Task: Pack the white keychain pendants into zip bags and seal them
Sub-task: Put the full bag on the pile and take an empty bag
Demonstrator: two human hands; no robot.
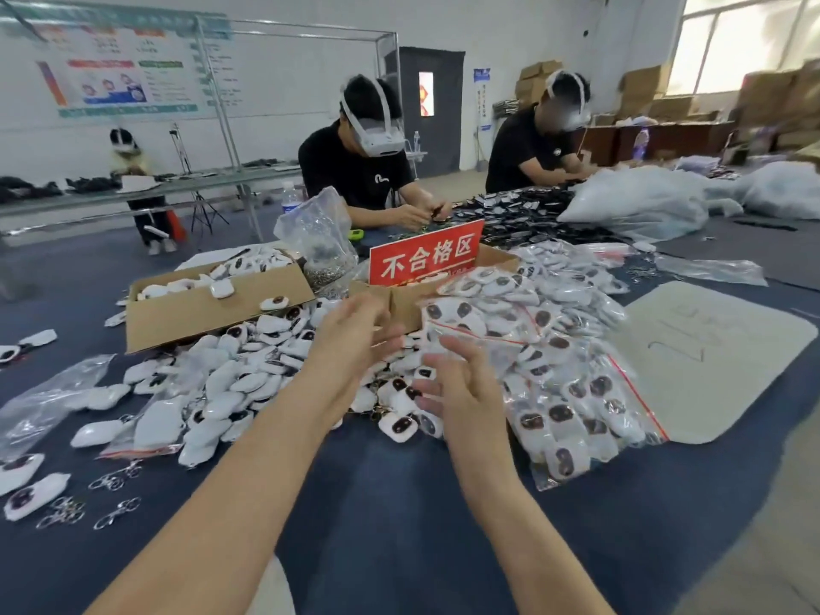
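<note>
Both hands reach out over the counter (pixel 399 503), and both are empty. The left hand (pixel 355 337) has its fingers straight and loosely together. The right hand (pixel 461 392) has its fingers spread. Both are blurred, so whether the right fingertips touch the plastic beyond them cannot be told.

The loose white pendants (pixel 248 375) lie heaped under and to the left of the left hand. Filled zip bags (pixel 572 392) are stacked just right of the right hand. An empty bag (pixel 49 401) lies flat well off to the left.

The pendants look small, light and glossy, probably hard-shelled and a little slippery. Their metal clips may tangle, so a pinch across the body seems safer than pulling a ring. The bags are thin, limp film, best held at the mouth beside the red zip strip.

A dark blue cloth covers the counter. Beyond the hands stand a cardboard box (pixel 208 312) of pendants and a red sign (pixel 426 255). Spare key rings (pixel 115 481) lie near the left forearm. Two people in headsets work across the counter in a bright workshop stacked with cartons.
</note>
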